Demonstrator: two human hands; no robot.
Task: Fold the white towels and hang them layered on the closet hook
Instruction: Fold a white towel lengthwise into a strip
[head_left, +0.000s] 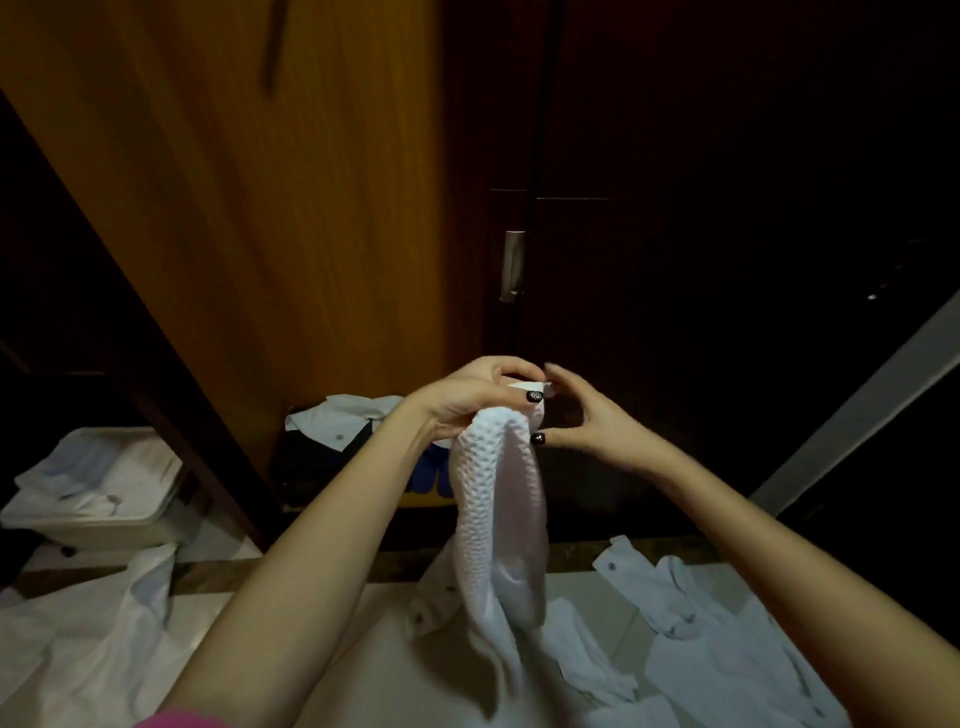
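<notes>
White towel (498, 519) dead centre, held up in front of the dark closet doors (727, 208). It's waffle-weave, bunched into a long hanging loop, textured face on the left and a smoother face turned inward on the right. Its lower end trails down into the white cloth piled at the bottom of the view. The top of it sits just below the metal door handle (513, 265), and a small flat corner pokes out above the knuckles.

Left hand (467, 400) is up at the towel's top. The fingers are curled right round the gathered fabric and the dark-polished thumb is pressed on the front: a firm grip. The forearm rises from the lower left.

Right hand (587, 415) comes in from the other side, palm facing the towel and fingers arched. Its index tip is up by that poking corner and its thumb rests against the towel's right edge. There's a gap under the arch. Whether it's actually pinching the cloth or only touching it, I can't tell.

Around them, the wooden closet door (260, 208) stands open on the left. White garments with dark snaps (727, 649) are spread below, right and left. A pale bin (93, 488) holds more white cloth.

Hard to read: the closet's inside is nearly black. The towel's bottom edge merges with the heap. Behind the left wrist sits a dark box (322, 457) with white and blue things on it, too dim to name.
</notes>
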